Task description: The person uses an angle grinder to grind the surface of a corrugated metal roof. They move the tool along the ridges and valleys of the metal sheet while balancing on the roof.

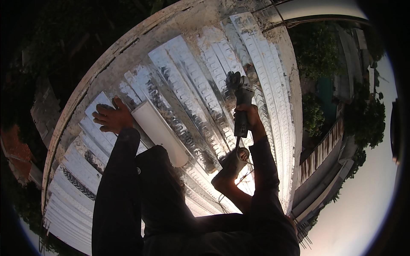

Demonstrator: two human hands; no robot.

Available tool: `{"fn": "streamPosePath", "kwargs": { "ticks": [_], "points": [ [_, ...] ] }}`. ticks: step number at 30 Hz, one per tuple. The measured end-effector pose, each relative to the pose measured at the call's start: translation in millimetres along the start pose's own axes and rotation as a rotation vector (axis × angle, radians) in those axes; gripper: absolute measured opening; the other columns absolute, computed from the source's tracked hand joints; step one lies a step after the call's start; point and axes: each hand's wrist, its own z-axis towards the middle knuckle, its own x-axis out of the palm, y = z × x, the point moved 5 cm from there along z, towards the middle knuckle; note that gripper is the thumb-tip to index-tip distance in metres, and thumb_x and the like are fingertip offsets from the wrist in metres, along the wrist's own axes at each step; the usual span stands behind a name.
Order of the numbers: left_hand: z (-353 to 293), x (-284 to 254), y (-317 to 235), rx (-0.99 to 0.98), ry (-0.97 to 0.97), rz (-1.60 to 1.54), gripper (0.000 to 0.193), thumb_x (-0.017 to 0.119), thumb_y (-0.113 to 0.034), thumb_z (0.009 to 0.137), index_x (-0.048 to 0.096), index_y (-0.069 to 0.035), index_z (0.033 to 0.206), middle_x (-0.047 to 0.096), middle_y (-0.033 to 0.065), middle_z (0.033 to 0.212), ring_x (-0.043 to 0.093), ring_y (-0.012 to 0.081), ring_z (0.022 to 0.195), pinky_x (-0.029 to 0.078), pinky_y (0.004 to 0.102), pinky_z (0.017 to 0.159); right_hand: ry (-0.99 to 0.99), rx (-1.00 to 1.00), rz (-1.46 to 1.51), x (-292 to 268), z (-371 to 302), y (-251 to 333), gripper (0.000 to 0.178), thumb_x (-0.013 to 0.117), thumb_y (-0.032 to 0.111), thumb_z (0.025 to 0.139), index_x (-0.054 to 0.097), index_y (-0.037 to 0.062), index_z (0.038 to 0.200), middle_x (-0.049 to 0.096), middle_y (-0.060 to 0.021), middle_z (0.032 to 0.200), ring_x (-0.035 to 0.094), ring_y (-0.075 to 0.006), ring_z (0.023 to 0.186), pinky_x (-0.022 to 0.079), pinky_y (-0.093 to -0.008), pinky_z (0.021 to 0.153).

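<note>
My right hand [249, 114] is wrapped round the body of a dark angle grinder [242, 93], held over the ribbed metal sheets right of the middle. A dark round attachment [232, 82] sits at the grinder's head; its exact kind is too dim to tell. From the tool's rear a thin cord runs back toward my legs. My left hand [113, 117], fingers spread, rests on a shiny metal strip [100, 106] at the left and grips nothing. Beside it, a long smooth white piece with a rounded end [160, 134] lies over the ribs near my knee.
Ribbed silvery decking [188, 72] spreads beneath me, dirty and stained in places. A concrete ledge [85, 85] curves along the far and left side, with a drop past it to trees. Rusty roofing [322, 151] and more trees [363, 123] stand below at right.
</note>
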Motion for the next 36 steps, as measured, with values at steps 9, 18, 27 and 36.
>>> {"fn": "streamPosePath", "kwargs": {
  "ticks": [9,18,27,36],
  "points": [
    [-1,-1,-2,0.005,-0.008,-0.003,0.087,0.047,-0.071,0.097,0.033,-0.006,0.154,0.03,0.0314,0.161,0.025,0.051,0.152,0.029,0.0711,0.111,0.005,0.014,0.018,-1,6,4,0.026,0.074,0.015,0.078,0.069,-0.0042,0.094,0.067,-0.0143,0.076,0.067,-0.0256,0.061,0.057,-0.0394,0.056],
    [0,1,-2,0.012,-0.026,0.044,0.087,0.048,-0.071,0.097,0.034,-0.006,0.153,0.031,0.0305,0.161,0.028,0.0505,0.151,0.034,0.0699,0.108,-0.002,-0.008,-0.06,-1,3,1,0.032,0.074,0.024,0.079,0.068,-0.0027,0.096,0.067,-0.0129,0.076,0.067,-0.0255,0.062,0.057,-0.0385,0.058],
    [0,1,-1,0.019,-0.051,0.054,0.087,0.049,-0.072,0.096,0.036,-0.007,0.152,0.034,0.0305,0.159,0.031,0.0504,0.149,0.035,0.0697,0.106,0.013,0.027,0.028,0,5,6,0.026,0.075,0.016,0.078,0.068,-0.0031,0.094,0.067,-0.0129,0.076,0.067,-0.0248,0.061,0.056,-0.039,0.055],
    [-1,-1,-1,0.015,-0.016,0.016,0.086,0.049,-0.07,0.097,0.035,-0.006,0.153,0.03,0.0319,0.16,0.027,0.0512,0.151,0.031,0.0697,0.109,0.039,0.022,-0.032,0,4,1,0.032,0.075,0.024,0.079,0.068,-0.0038,0.094,0.068,-0.0129,0.076,0.067,-0.0244,0.06,0.057,-0.0375,0.057]
  ]
}}
